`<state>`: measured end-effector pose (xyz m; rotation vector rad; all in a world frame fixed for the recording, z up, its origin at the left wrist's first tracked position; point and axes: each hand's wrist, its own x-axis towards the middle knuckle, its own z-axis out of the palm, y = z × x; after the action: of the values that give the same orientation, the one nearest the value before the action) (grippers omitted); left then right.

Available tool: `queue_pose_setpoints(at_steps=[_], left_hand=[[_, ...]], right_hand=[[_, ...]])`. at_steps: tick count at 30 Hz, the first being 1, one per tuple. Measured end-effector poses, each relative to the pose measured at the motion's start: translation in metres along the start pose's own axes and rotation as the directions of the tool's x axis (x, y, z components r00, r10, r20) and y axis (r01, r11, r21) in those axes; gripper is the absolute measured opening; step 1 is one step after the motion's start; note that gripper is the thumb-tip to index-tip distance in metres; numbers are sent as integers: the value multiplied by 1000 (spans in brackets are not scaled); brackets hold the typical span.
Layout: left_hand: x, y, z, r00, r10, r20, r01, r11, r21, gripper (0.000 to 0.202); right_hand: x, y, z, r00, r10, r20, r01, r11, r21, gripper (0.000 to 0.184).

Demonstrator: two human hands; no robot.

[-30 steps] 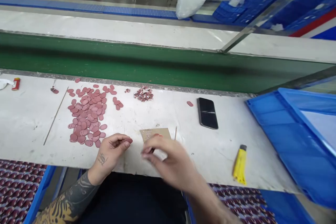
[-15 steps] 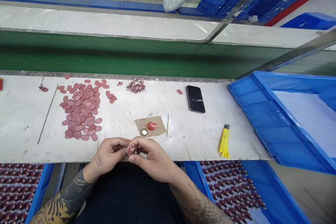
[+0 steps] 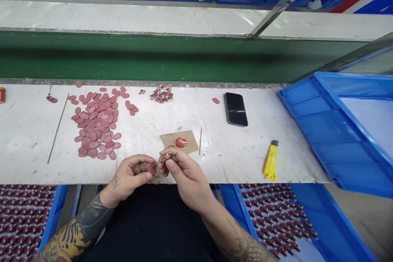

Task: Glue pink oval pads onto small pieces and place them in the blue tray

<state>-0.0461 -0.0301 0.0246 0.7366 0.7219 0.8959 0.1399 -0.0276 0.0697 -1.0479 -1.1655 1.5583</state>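
Observation:
Near the table's front edge, my left hand (image 3: 128, 177) pinches a pinkish-red oval disc (image 3: 152, 168) between thumb and fingers. Close beside it, my right hand (image 3: 188, 178) is closed on a small shiny reddish metallic piece (image 3: 166, 156), partly covered by the fingers. Just beyond the right hand lies a cardboard piece (image 3: 193, 144) bearing a glossy orange-red blob (image 3: 181, 142) and tiny bits. A thin stick (image 3: 200, 141) lies to its right. Many matching oval discs (image 3: 98, 125) are piled at the left, and a heap of shiny metallic pieces (image 3: 161, 93) sits at the back.
A black phone (image 3: 236, 109) and a yellow cutter (image 3: 270, 161) lie at the right, near a blue crate (image 3: 310, 131). Trays of dark red parts (image 3: 270, 217) sit below the table edge. Behind runs a green conveyor belt (image 3: 138, 57). A long stick (image 3: 58, 128) lies at left.
My hands have come apart slightly; the right moved up and right with the metallic piece, and the disc now shows in the left. The camera view has shifted a little.

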Motion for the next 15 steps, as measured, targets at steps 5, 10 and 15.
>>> queue_pose_setpoints(at_steps=[5,10,15], left_hand=[[1,-1,8,998,40,-57,-44,997,-58,28],[3,-6,8,996,48,-80,-54,996,-70,26],[2,-8,5,991,101,-86,-110,987,-113,20]], right_hand=[[-8,3,3,998,-16,57,18,999,-40,12],[-5,1,-4,995,-64,74,74,988,-139,12],[-6,-4,-8,984,-176,42,180,941,-286,13]])
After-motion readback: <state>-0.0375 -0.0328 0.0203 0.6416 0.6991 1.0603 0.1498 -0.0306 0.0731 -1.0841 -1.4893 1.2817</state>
